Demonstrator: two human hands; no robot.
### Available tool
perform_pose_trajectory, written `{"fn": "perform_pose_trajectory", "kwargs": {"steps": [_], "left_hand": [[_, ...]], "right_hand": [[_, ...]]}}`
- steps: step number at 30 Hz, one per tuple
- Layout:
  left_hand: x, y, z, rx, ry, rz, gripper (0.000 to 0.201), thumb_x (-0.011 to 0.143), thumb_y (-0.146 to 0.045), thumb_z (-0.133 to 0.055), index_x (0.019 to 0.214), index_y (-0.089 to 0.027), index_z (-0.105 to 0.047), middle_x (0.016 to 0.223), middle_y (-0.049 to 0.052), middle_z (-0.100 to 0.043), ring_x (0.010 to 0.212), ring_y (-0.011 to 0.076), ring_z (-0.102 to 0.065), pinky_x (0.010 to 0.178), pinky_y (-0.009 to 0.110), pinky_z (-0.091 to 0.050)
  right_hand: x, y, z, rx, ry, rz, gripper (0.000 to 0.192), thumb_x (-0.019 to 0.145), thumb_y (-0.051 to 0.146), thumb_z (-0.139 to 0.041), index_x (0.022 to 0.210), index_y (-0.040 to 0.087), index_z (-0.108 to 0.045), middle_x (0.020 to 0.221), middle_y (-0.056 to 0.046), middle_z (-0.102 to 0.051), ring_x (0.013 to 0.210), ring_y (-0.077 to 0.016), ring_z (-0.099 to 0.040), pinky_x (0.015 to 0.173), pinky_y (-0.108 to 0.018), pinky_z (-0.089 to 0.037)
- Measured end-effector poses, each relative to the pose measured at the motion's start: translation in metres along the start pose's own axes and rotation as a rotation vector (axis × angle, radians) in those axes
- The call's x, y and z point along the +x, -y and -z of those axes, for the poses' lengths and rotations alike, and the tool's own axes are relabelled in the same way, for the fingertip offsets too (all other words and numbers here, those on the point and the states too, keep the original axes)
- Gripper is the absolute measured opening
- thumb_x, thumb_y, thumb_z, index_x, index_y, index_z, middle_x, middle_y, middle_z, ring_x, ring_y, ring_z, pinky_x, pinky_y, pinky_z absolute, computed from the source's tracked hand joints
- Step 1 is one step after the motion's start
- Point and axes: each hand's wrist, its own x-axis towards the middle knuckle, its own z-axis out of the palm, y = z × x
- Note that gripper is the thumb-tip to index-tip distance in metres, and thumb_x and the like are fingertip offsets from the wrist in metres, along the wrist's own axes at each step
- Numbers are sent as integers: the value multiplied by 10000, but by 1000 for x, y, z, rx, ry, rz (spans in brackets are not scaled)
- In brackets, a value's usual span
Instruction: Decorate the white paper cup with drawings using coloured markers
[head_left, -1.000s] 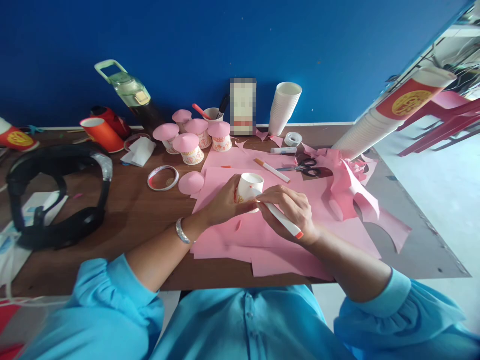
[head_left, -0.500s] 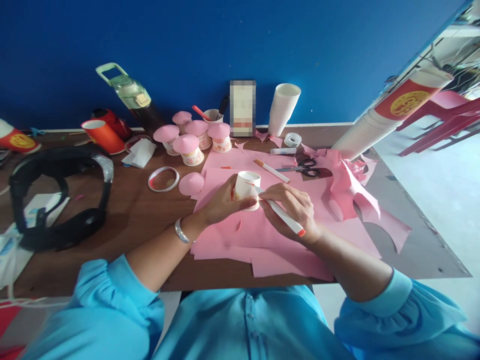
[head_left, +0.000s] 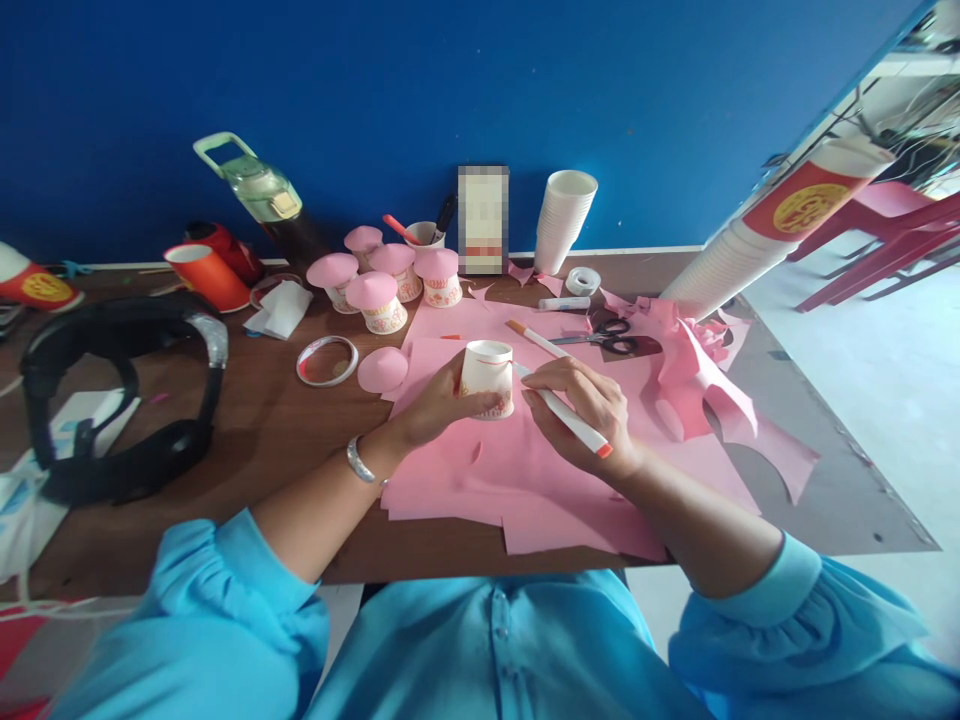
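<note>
Left hand: my left hand is wrapped around the small paper cup, fingers curled on its near side and thumb on its front, holding it upside down just above the pink paper.
Right hand: my right hand is closed in a writing grip on a white marker with an orange end; the tip touches the cup's side, where an orange line shows.
Cup handling: I judge it very light and thin-walled, easy to dent or crush, and a little slick. I would hold it by the stiffer rolled rim and base, with gentle pressure only.
Surface: a brown wooden table, layered with pink sheets and curled offcuts.
Middle: a loose pink cap, a tape ring, a second marker and scissors lie just beyond the cup.
Far: pink-capped cups, a stack of white cups and a water bottle stand by the wall.
Left side: black headphones.
Room: a blue wall; pale floor and red chairs to the right.
</note>
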Motion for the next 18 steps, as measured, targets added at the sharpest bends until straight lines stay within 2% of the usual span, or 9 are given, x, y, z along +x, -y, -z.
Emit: {"fn": "perform_pose_trajectory", "kwargs": {"steps": [7, 18], "left_hand": [[0, 2, 3, -37, 32, -1, 492, 823, -457, -875, 1208, -214, -688, 1082, 60, -713, 1004, 227, -654, 891, 371, -547], [0, 5, 5, -87, 33, 11, 511, 826, -399, -877, 1273, -231, -696, 1132, 62, -734, 1032, 223, -671, 926, 369, -551]], "right_hand": [[-1, -3, -1, -10, -18, -11, 187, 970, 82, -629, 1083, 230, -654, 860, -4, -744, 734, -159, -732, 636, -276, -589], [0, -2, -1, 10, -5, -18, 161, 991, 96, -618, 1079, 230, -632, 861, 2, -734, 733, -152, -719, 625, -286, -584]]}}
